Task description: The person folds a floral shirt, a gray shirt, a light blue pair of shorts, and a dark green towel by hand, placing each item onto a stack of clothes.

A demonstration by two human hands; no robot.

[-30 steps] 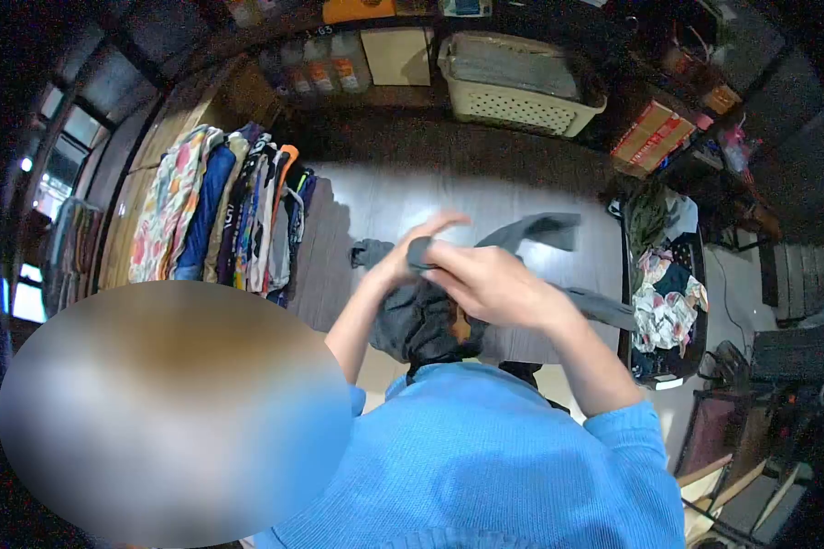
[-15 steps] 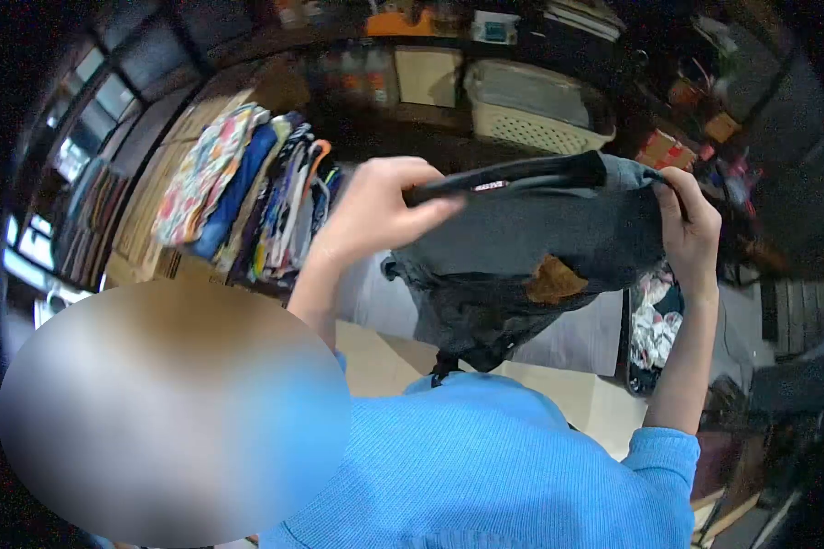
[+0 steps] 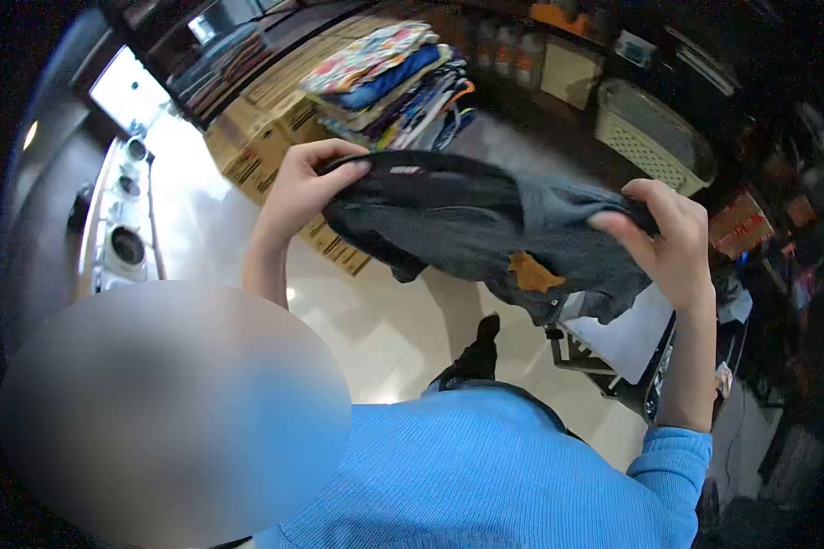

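Dark grey denim fills the middle of my view: a pair of jeans (image 3: 485, 229) held up in the air, clear of the table (image 3: 627, 339) below at right. My left hand (image 3: 307, 188) is closed on the waistband's left end, fingers curled over the top. My right hand (image 3: 664, 238) pinches the right end shut. A stack of folded clothes (image 3: 384, 78) lies behind, a white basket (image 3: 650, 137) further right.

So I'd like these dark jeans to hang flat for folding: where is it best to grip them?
Grip the dark jeans at the waistband's two ends, from above, as the left hand and right hand do; the band is the stiff straight edge, so the rest hangs below.
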